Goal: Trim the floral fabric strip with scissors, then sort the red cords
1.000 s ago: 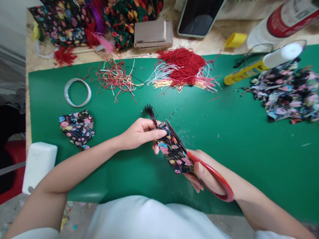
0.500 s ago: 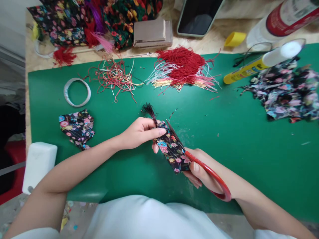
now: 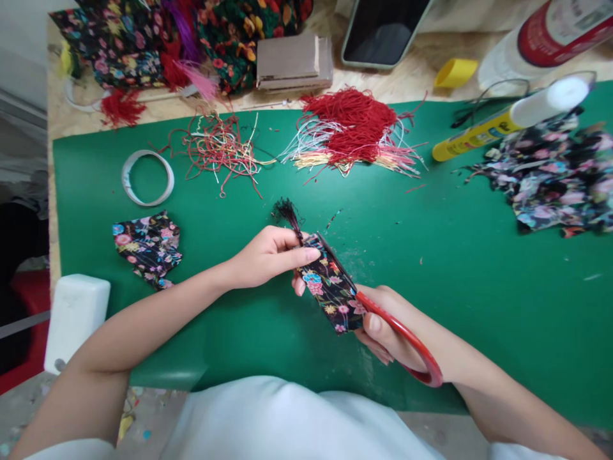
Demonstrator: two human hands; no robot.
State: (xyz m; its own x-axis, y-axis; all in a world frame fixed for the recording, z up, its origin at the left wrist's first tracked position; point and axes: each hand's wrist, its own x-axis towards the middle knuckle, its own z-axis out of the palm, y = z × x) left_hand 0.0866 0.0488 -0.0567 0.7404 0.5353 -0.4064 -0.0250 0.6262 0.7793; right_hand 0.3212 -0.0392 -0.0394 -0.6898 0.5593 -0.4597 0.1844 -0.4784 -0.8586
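A dark floral fabric piece [image 3: 330,291] slants across the middle of the green mat. Its upper end is pinched in my left hand [image 3: 268,257], thumb on top, with a black tassel [image 3: 288,216] sticking out above the fingers. My right hand [image 3: 387,326] is closed round the red handles of the scissors [image 3: 400,329]. The blades lie along the fabric's right edge, their tips near its top corner. Some fingers of my right hand are hidden beneath the handles and fabric.
Red cords [image 3: 352,128], tangled threads [image 3: 223,150], a white ring [image 3: 148,153] and a floral scrap [image 3: 151,249] lie on the mat [image 3: 230,345]. A glue stick [image 3: 479,137] and a scrap pile [image 3: 550,172] are at right; a phone [image 3: 385,29] stands behind.
The scissor blades have closed slightly and their tips have shifted a little left, against the fabric's edge. My left hand keeps its hold and has hardly moved.
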